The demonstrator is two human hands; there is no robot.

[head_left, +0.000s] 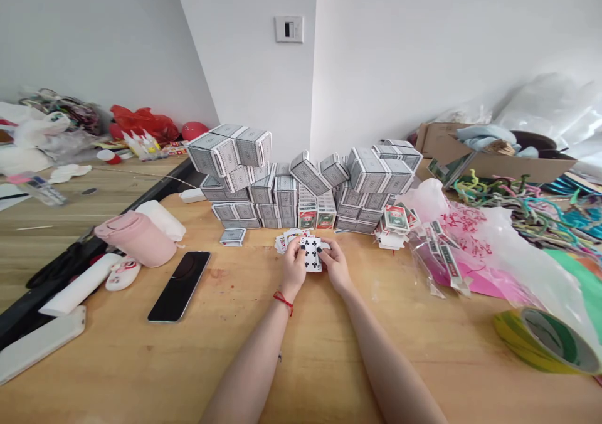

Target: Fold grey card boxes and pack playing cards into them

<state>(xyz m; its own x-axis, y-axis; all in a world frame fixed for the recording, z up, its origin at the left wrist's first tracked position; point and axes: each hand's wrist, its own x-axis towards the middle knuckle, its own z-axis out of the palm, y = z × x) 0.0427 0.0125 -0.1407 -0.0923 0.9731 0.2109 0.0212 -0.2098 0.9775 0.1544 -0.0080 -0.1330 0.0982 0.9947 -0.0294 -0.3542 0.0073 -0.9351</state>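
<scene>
Between my two hands are playing cards [310, 256], with a six of clubs facing me. My left hand [294, 262] pinches their left edge, thumb on the face; a red string bracelet circles that wrist. My right hand [334, 265] grips the right edge, its thumb also on the face. How many cards lie behind the front one is hidden. Just beyond my hands, loose cards [283, 241] are spread on the table. Behind them rise stacks of grey-patterned card packs [266, 189], with a few red-and-green card boxes [307, 214] in the middle.
A black phone [179, 286] and a pink tumbler [137, 238] lie on the left of the wooden table [211, 367]. To the right are card boxes [396, 219], crumpled plastic [475, 223], a yellow tape roll [548, 340] and a cardboard box [531, 167]. One small pack [232, 236] lies in front of the stacks.
</scene>
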